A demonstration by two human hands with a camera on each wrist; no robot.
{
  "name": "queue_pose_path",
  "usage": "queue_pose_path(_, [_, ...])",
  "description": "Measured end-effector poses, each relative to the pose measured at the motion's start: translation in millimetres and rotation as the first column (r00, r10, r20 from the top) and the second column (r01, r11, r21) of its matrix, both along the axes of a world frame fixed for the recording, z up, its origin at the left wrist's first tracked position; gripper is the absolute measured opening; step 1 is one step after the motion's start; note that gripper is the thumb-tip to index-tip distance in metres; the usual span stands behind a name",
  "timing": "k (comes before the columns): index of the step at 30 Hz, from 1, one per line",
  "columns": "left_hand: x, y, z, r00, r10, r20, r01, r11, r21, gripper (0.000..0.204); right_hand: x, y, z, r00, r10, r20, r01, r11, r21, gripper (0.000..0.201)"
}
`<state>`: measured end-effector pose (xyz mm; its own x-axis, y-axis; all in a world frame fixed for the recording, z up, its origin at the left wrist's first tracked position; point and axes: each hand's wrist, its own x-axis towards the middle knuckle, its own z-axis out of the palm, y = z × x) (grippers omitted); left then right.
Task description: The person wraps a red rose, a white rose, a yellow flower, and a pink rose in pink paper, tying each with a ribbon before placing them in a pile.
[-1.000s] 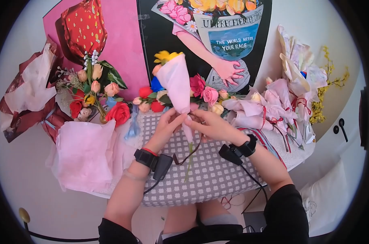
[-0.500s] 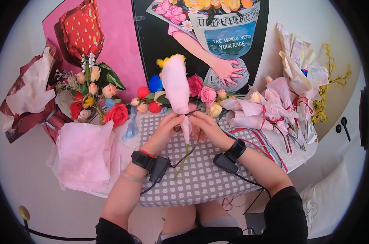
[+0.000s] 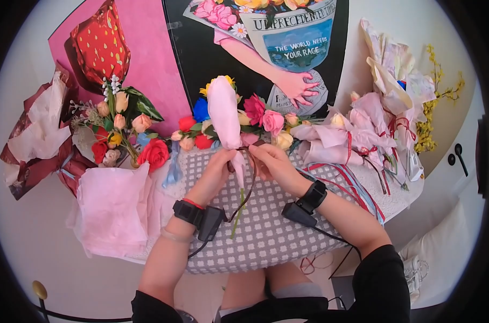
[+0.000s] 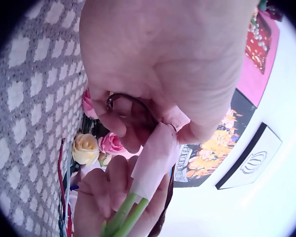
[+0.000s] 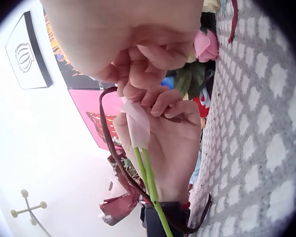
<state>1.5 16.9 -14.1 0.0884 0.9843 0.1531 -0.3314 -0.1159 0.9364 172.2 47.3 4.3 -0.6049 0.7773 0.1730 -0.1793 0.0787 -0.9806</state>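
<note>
A flower bundle wrapped in pale pink paper [image 3: 223, 116] stands upright above the checked cloth. My left hand [image 3: 217, 167] grips it at the narrow neck. Green stems [image 5: 150, 180] come out below the paper's pointed end. My right hand [image 3: 276, 163] is just right of the neck, its fingertips pinching a dark brown ribbon [image 3: 253, 175]. That ribbon crosses the neck, and a long tail hangs down beside the stems toward the left wrist. In the left wrist view, a ribbon loop [image 4: 133, 98] shows by the left fingers. The bloom inside the paper is hidden.
Pink paper sheets [image 3: 112, 210] are stacked at the left. Loose artificial flowers [image 3: 274, 123] line the back, with wrapped bouquets [image 3: 357, 129] at the right. Red and blue ribbons [image 3: 357, 194] lie on the grey checked cloth [image 3: 287, 231]. A painted board [image 3: 201, 64] stands behind.
The wrapped bundle has turned, standing straighter with less yellow showing behind it. My right hand has drawn slightly away from the neck, pulling the brown ribbon across to the right.
</note>
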Motion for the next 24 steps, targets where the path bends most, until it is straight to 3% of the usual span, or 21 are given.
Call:
queue_pose_path(4, [-1,-2,3,0.999,-0.042,0.019,0.042,0.999,0.011,0.024,-2,-5,0,0.995,-0.068,0.077,0.046,0.966,0.256,0.032])
queue_pose_path(8, [-13,5,-4,0.992,-0.015,0.123,0.009,0.999,0.053,0.016,9,-8,21,0.990,-0.114,0.080,0.091,0.965,0.247,0.032])
queue_pose_path(10, [-22,10,-7,0.984,0.000,0.177,-0.009,0.999,0.048,0.014,23,3,31,0.967,-0.198,-0.160,0.225,0.958,0.178,0.032])
queue_pose_path(12, [-26,11,-4,0.955,0.001,0.295,-0.029,0.995,0.093,0.013,36,25,32,0.864,-0.232,-0.447,0.342,0.922,0.183,0.030])
queue_pose_path(13, [-21,9,0,0.972,0.130,0.194,-0.149,0.985,0.088,0.015,45,32,36,0.864,-0.232,-0.446,0.342,0.922,0.182,0.030])
queue_pose_path(15, [-14,4,2,0.982,0.103,0.157,-0.118,0.989,0.088,0.014,57,35,46,0.760,-0.341,-0.553,0.402,0.915,-0.011,0.029])
queue_pose_path(18, [-8,1,4,0.986,0.031,0.166,-0.048,0.994,0.096,0.013,53,35,44,0.705,-0.426,-0.567,0.468,0.880,-0.080,0.026])
queue_pose_path(22, [-2,0,4,0.995,-0.017,0.100,0.006,0.993,0.116,0.014,75,48,58,0.619,-0.364,-0.696,0.548,0.835,0.050,0.021])
queue_pose_path(24, [4,-6,8,0.997,-0.014,0.071,0.006,0.993,0.120,0.014,85,51,69,0.523,-0.375,-0.766,0.556,0.831,-0.027,0.020])
